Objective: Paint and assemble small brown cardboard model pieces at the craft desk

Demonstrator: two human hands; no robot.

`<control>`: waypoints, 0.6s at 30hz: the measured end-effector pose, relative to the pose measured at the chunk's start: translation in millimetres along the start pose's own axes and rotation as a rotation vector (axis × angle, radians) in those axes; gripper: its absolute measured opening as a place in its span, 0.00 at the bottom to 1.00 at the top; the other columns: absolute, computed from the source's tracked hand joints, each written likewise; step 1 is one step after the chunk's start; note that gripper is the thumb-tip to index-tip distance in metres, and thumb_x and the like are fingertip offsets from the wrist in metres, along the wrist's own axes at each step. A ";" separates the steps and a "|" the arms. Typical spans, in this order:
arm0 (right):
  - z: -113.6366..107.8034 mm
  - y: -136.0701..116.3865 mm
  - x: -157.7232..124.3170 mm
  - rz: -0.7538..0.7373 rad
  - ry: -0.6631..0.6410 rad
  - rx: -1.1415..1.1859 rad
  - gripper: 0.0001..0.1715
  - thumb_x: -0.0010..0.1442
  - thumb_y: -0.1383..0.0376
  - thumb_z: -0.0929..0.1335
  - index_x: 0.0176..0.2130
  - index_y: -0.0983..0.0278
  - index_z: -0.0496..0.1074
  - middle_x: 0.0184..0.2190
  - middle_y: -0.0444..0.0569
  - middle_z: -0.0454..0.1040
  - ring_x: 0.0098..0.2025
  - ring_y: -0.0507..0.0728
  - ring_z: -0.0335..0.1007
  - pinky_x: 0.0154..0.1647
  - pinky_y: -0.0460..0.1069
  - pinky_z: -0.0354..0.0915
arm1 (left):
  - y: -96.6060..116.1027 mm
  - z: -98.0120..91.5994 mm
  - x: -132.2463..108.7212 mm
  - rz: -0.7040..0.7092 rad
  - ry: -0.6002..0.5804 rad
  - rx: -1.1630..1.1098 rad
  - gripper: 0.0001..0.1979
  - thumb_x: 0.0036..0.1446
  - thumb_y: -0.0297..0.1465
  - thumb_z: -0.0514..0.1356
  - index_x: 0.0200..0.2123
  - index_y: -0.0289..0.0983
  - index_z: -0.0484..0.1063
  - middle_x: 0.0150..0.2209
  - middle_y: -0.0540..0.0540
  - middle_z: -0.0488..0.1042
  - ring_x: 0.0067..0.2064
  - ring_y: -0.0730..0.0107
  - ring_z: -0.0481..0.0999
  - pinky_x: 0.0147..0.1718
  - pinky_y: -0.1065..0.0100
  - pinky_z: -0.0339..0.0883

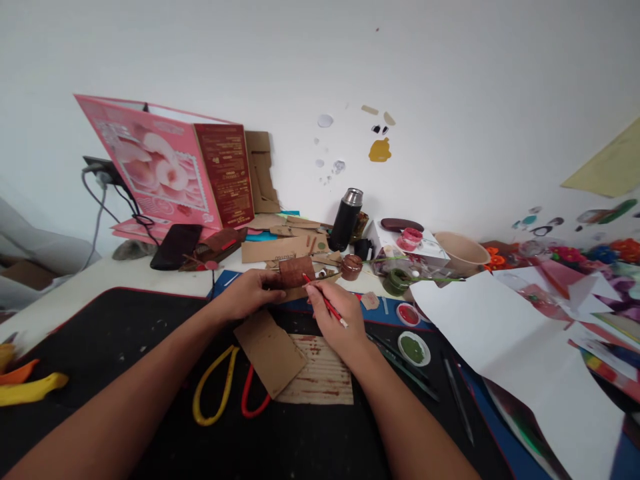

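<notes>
My right hand [340, 317] is closed around a red pencil [334, 311] with a white end, its tip up against a reddish-brown painted cardboard piece [297, 270]. My left hand [251, 292] grips that piece at its left edge, with thumb and fingers bent; part of the grip is hidden. Below the hands, a plain brown cardboard square [271, 353] overlaps a corrugated cardboard sheet [323, 377] smeared with brown. From under the square come a yellow loop handle [199, 393] and a red loop handle [246, 397], apparently of scissors.
Behind the hands stand a black thermos [345, 220] and a brown paint jar [351, 267]. A green paint jar [397, 283], a lid with green paint [414, 349] and white paper [480, 333] lie rightward. A pink box [165, 167] and phone [176, 247] are at left.
</notes>
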State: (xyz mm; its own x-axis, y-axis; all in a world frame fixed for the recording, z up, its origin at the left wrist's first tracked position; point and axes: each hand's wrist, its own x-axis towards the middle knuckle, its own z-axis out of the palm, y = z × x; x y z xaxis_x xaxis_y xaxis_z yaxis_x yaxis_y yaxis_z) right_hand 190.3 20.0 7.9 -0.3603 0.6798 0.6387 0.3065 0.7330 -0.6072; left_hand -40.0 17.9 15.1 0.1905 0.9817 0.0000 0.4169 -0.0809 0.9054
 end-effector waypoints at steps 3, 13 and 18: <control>1.5 -0.4 -1.8 -0.034 -0.034 0.011 0.11 0.75 0.62 0.66 0.42 0.61 0.78 0.35 0.50 0.83 0.38 0.58 0.81 0.40 0.50 0.70 | 0.5 -0.7 -0.5 0.007 -0.024 0.010 0.17 0.51 0.41 0.69 0.42 0.38 0.86 0.39 0.44 0.86 0.44 0.49 0.82 0.48 0.55 0.75; 3.2 -0.3 -3.7 -0.070 -0.110 0.037 0.11 0.76 0.63 0.65 0.46 0.60 0.78 0.43 0.50 0.85 0.45 0.58 0.82 0.47 0.51 0.73 | 1.1 2.4 -0.8 0.028 -0.046 0.058 0.20 0.53 0.43 0.68 0.45 0.39 0.85 0.41 0.45 0.86 0.44 0.51 0.82 0.47 0.57 0.75; 3.6 -0.3 -5.3 -0.052 -0.154 0.042 0.11 0.76 0.63 0.65 0.47 0.60 0.78 0.44 0.51 0.84 0.47 0.58 0.82 0.49 0.52 0.73 | -1.0 3.9 -0.6 0.041 -0.037 0.101 0.18 0.55 0.44 0.66 0.42 0.38 0.85 0.38 0.46 0.86 0.42 0.54 0.82 0.44 0.61 0.73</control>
State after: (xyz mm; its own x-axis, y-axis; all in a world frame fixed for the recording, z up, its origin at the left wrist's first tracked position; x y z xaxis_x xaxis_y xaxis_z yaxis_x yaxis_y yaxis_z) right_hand 189.0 16.1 3.0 -0.5063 0.6268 0.5923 0.2474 0.7635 -0.5965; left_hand -37.0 16.7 12.6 0.2415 0.9702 0.0190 0.4947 -0.1400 0.8577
